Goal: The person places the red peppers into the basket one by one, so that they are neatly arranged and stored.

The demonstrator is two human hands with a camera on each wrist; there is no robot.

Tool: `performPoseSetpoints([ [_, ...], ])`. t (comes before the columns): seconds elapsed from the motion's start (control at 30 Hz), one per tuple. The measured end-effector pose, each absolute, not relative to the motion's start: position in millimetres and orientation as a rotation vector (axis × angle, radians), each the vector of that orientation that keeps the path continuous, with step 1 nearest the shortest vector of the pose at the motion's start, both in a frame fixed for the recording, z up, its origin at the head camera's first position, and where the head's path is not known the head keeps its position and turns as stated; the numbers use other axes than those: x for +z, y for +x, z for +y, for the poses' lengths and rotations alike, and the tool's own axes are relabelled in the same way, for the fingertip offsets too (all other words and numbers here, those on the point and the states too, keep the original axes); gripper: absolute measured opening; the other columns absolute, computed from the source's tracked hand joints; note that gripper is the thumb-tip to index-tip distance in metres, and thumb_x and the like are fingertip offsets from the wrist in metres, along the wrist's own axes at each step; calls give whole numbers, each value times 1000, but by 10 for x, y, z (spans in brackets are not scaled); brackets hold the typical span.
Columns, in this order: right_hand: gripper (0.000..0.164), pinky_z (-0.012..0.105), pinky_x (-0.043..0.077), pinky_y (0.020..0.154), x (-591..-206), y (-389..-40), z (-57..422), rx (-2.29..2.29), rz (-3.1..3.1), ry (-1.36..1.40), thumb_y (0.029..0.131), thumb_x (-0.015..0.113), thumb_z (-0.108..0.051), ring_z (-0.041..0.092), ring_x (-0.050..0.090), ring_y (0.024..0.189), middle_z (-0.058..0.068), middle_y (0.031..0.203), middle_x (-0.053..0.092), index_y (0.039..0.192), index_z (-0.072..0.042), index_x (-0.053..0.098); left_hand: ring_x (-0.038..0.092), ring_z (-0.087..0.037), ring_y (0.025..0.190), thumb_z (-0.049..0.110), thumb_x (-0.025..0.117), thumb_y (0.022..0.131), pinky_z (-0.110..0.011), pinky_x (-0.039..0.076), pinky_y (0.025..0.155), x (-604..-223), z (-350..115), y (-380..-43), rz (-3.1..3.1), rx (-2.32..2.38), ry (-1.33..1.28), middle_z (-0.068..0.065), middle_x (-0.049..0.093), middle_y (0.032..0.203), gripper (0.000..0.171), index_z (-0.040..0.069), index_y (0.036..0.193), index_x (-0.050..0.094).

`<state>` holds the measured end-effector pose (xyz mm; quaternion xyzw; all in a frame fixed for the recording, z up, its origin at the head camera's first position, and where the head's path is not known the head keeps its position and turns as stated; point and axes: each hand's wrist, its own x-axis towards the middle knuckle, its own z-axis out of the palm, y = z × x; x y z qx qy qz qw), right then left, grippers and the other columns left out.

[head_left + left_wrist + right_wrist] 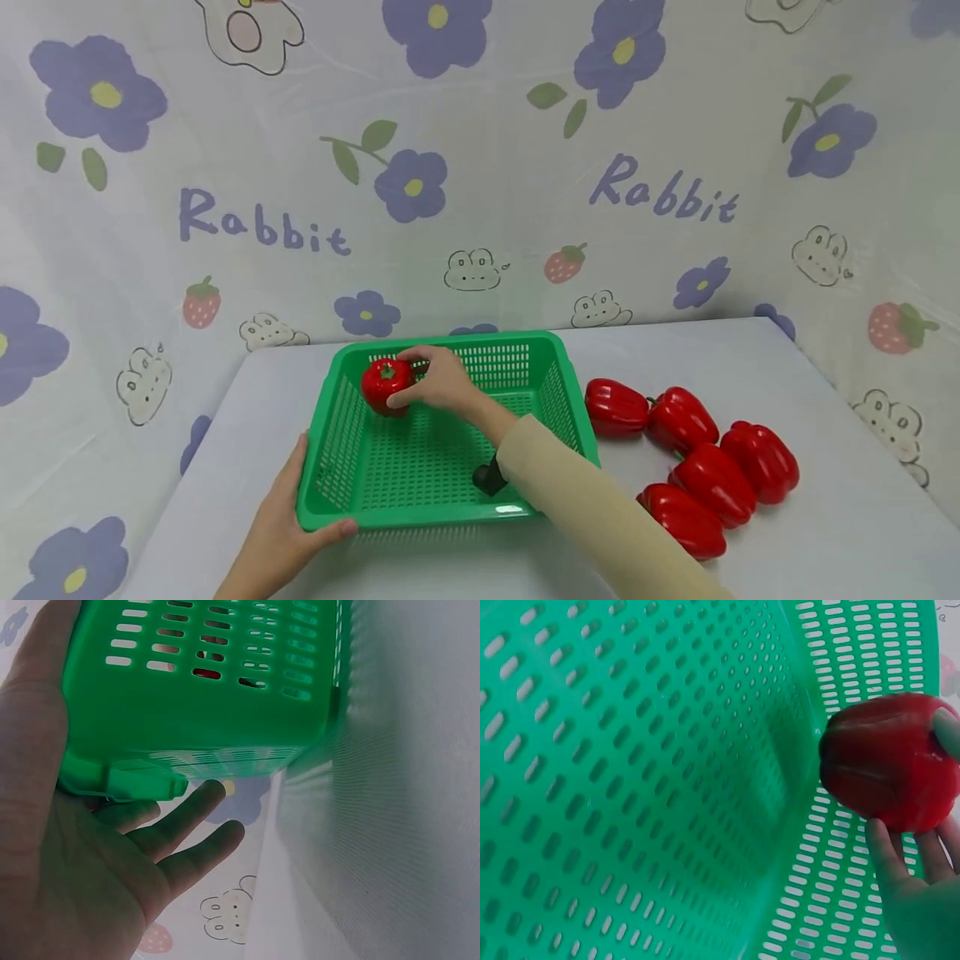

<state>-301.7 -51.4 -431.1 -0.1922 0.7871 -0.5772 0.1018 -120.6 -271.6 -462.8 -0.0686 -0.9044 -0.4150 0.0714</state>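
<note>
A red bell pepper is inside the green plastic basket, near its far left corner. My right hand grips it from the right, thumb on one side and fingers on the other. In the right wrist view the bell pepper is sideways, close to the perforated wall, with fingertips against its skin. My left hand braces the basket's near left corner, its thumb along the front rim. From the left wrist view, that hand has its fingers nearly straight beside the basket's outer wall.
Several more red bell peppers lie grouped on the white table right of the basket. A small black device shows at the right wrist, over the basket floor. Behind the table hangs a cloth printed with flowers and rabbits.
</note>
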Motion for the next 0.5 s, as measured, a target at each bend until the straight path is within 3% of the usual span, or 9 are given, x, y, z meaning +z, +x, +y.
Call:
performPoseSetpoints([
  [0.5, 63, 29, 50, 84, -4353, -2981, -584, -1481, 2479, -615, 71, 89, -11, 20, 57, 107, 4, 124, 63, 129, -6, 65, 27, -39, 137, 40, 85, 76, -63, 36, 99, -4616, -2687, -1218, -2774, -1244, -147, -17, 15, 160, 124, 18, 159, -4],
])
